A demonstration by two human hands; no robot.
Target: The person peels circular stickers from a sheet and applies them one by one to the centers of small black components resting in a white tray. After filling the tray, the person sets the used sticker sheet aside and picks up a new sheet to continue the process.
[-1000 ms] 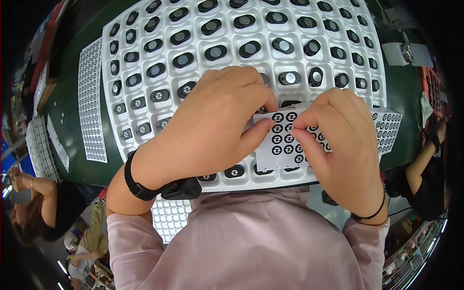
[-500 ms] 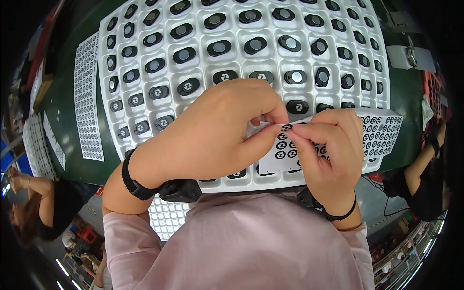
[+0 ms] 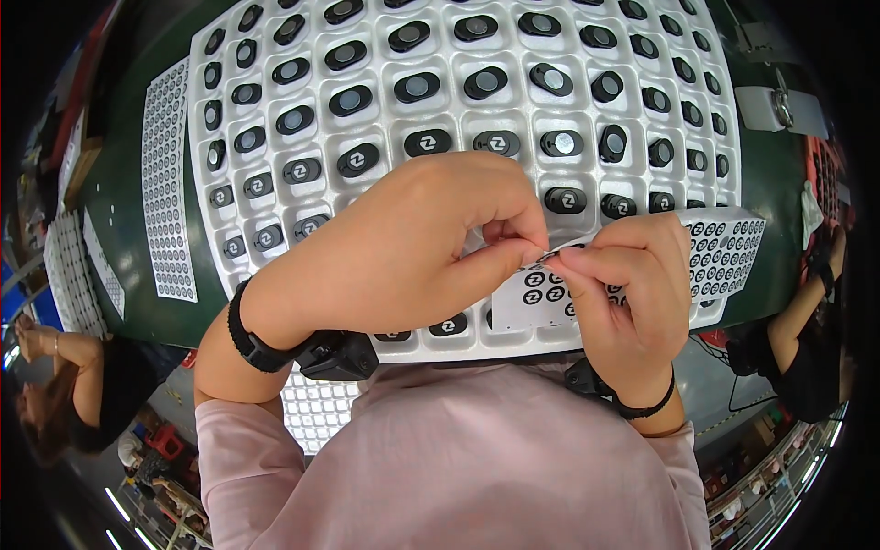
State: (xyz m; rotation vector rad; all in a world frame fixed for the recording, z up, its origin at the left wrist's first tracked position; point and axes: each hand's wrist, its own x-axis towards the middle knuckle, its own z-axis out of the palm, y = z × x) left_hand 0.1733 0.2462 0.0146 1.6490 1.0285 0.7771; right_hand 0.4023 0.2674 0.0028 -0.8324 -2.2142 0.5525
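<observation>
A white sticker sheet (image 3: 536, 298) with round black stickers is pinched by its upper edge in my right hand (image 3: 628, 289). My left hand (image 3: 412, 247) meets it from the left, thumb and forefinger closed on the sheet's top edge at the same spot. Whether a single sticker sits between the fingertips I cannot tell. Both hands hover over the near edge of a large white moulded tray (image 3: 275, 69) whose pockets hold several small black oval parts (image 3: 428, 142). Some parts carry a round sticker on top, others show a plain grey centre.
The tray lies on a green table (image 3: 124, 192). Further sticker sheets lie left of the tray (image 3: 167, 183) and at its right near corner (image 3: 724, 252). Other people sit at the lower left (image 3: 82, 394) and right (image 3: 797, 348).
My hands have drawn closer together and toward me. The sheet has tipped from lying flat under my fingers to being pinched up by its top edge.
</observation>
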